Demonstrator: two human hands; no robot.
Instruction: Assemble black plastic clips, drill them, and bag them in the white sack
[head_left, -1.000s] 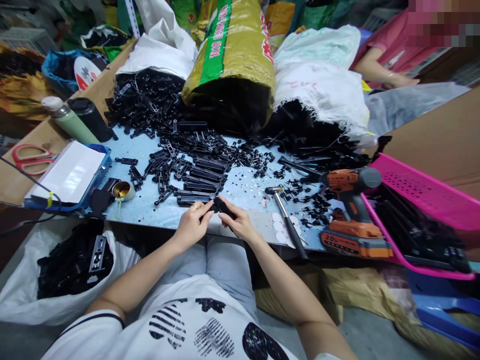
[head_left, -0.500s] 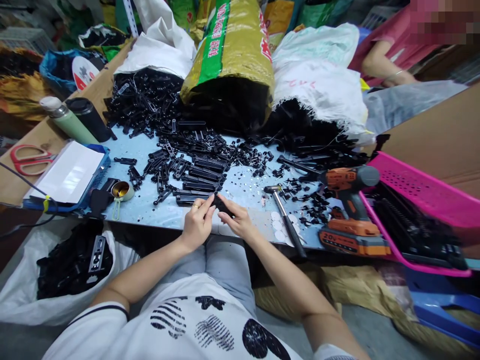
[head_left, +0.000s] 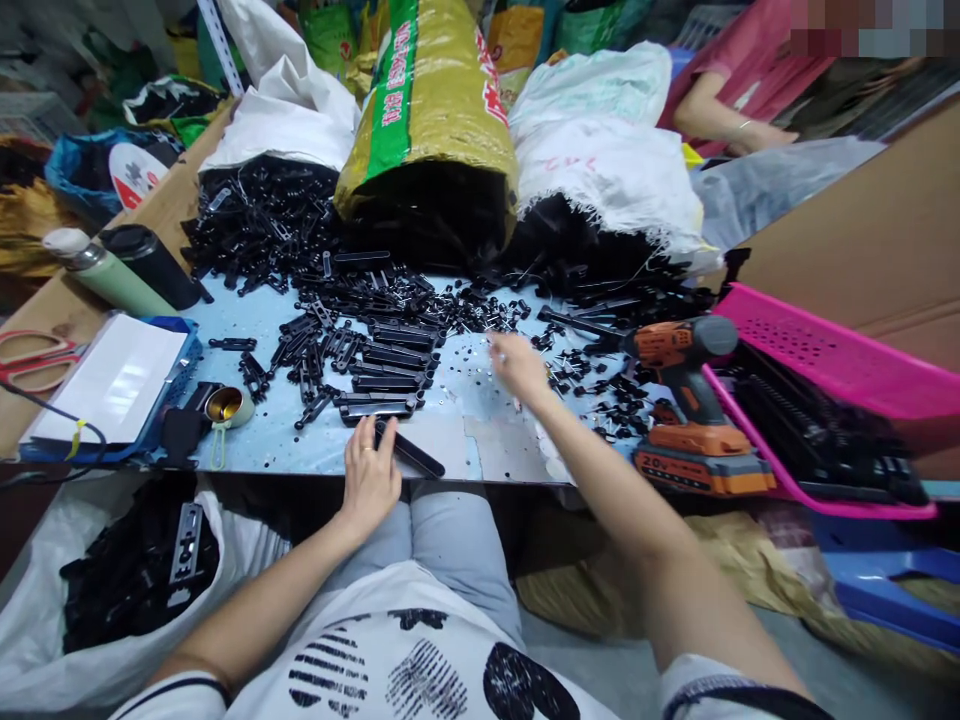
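My left hand (head_left: pixel 373 470), a ring on one finger, holds the near end of a long black plastic bar (head_left: pixel 414 452) at the table's front edge. The bar lies slanted, its other end pointing right and toward me. Just beyond it, several similar black bars (head_left: pixel 394 382) lie side by side in a stack. Stretched forward over the table, my right hand (head_left: pixel 519 366) is near scattered small black parts (head_left: pixel 491 308) and metal pins. Motion blurs its fingertips, so I cannot make out anything in them.
An orange cordless drill (head_left: pixel 686 400) and a pink basket (head_left: pixel 825 370) of black parts stand at right. Open sacks (head_left: pixel 442 110) spill black pieces at the back. A small cup (head_left: pixel 229 405), papers (head_left: pixel 112 380) and bottles (head_left: pixel 112 270) are at left. A co-worker's arm (head_left: pixel 720 115) shows behind.
My hands were together over a black part; now they are apart. The right has moved forward and right, while the left has moved slightly left with the bar. The hammer is now hidden behind my right arm.
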